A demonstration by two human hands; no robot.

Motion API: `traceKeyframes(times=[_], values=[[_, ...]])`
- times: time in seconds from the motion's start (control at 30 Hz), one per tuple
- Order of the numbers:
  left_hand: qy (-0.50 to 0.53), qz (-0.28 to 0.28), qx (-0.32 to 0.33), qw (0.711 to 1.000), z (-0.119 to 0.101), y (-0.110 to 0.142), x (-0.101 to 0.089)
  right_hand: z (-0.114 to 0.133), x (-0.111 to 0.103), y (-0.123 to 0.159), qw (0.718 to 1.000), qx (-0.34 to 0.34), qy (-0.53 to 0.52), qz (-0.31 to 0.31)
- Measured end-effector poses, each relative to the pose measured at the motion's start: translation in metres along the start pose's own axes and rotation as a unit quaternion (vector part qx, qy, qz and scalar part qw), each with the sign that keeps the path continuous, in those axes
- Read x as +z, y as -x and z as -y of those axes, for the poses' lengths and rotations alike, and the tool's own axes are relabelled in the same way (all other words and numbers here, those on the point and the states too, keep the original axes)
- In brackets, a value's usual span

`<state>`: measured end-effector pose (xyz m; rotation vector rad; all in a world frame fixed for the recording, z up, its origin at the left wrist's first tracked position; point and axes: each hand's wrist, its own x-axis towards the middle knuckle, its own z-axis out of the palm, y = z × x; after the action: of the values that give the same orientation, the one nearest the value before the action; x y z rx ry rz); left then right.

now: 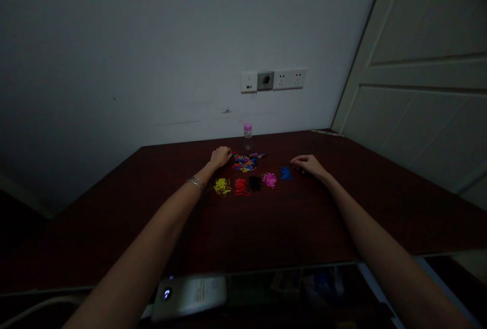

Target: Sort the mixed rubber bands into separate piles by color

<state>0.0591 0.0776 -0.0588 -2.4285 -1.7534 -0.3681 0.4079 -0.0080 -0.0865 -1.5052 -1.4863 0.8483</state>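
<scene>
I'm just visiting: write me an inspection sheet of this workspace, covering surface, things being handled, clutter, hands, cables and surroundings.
Surface: dark reddish-brown table.
Things handled: small loops or strips; mixed-colour heap, with yellow heap, red heap, black heap, pink heap and blue heap.
Clutter: pink-capped bottle; device with lit display below the table's near edge.
Hands: left hand by mixed-colour heap, right hand by blue heap; grip unclear.
Cables: pale cable, lower left.
Surroundings: wall with sockets; panelled door, right.
</scene>
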Motion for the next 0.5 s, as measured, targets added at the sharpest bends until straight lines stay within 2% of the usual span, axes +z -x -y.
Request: traceKeyframes(times=[0.13,0.2,0.27,0.37,0.43,0.5], values=[[0.088,-0.041,-0.020,0.995,-0.001,-0.007,-0.004,0.001,0.000,0.001,1.000,-0.001,-0.004,0.003],[0.163,-0.078,-0.028,0.983,-0.002,-0.013,-0.007,0.002,0.000,0.001,1.000,-0.001,0.001,0.000],[0.251,-0.142,-0.046,0.956,-0.003,-0.020,-0.010,0.003,0.000,0.002,1.000,-0.001,0.010,-0.005],[0.358,-0.261,-0.099,0.891,-0.005,-0.026,-0.015,0.005,0.001,0.004,1.000,-0.004,0.015,-0.008],[0.399,-0.302,-0.120,0.858,-0.008,-0.024,-0.018,0.005,0.001,0.004,1.000,-0.006,0.014,-0.006],[0.426,-0.314,-0.121,0.840,-0.012,-0.019,-0.019,0.005,0.002,0.004,1.000,-0.008,0.011,-0.004]])
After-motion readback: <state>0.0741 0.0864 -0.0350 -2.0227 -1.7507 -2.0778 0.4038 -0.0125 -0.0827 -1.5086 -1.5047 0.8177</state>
